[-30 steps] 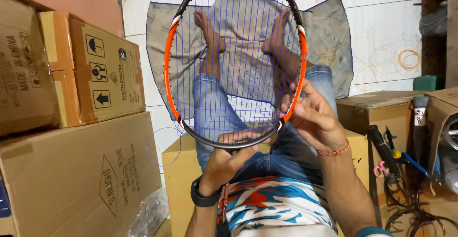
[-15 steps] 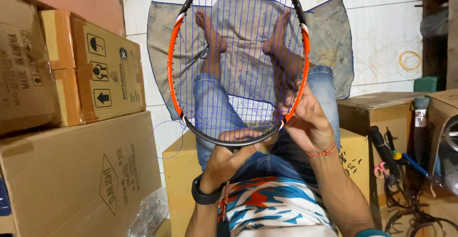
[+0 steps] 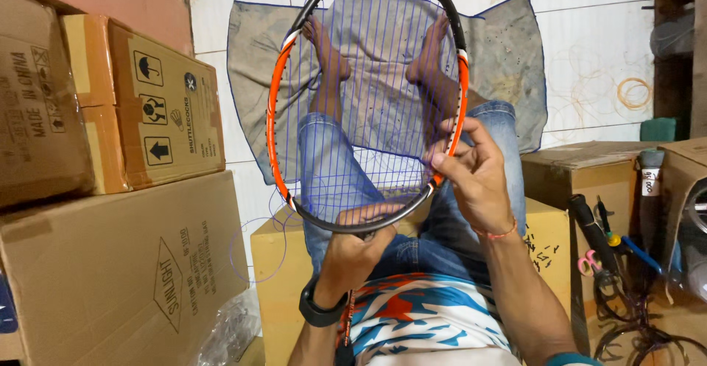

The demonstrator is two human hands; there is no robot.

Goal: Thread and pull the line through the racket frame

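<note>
— Where was the racket?

— The racket point(image 3: 368, 101) stood upright in the centre of the frame, its orange and black frame strung with blue string point(image 3: 259, 244) running mostly up and down, a loose loop trailing at lower left.

— And the hands?

— The left hand point(image 3: 353, 252) was clenched around the throat at the bottom of the head. The right hand point(image 3: 475, 182) pinched the frame's lower right edge, fingertips at the strings.

— Around them?

— Cardboard boxes point(image 3: 125, 263) were stacked at left, a grey cloth point(image 3: 508, 49) lay under the person's bare feet point(image 3: 328, 49).
</note>
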